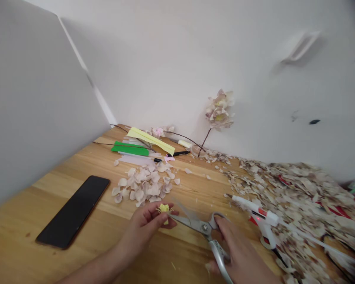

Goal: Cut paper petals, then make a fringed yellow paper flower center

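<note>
Between the thumb and fingers of my left hand (146,221) is a small yellow paper flower centre (163,208) with thin strands sticking out at its sides. My right hand (238,248) grips metal scissors (205,227) by their handles. The blades are parted and point left, the lower one reaching the yellow piece and the upper one blurred. Just beyond my left hand lies a loose pile of pale petals (148,182) on the wooden table.
A black phone (74,212) lies at left. Green paper (130,148) and yellow paper (150,141) lie at the back. A petalled flower (219,110) on a stem leans by the wall. At right, a white glue gun (256,211) borders a wide petal heap (301,197).
</note>
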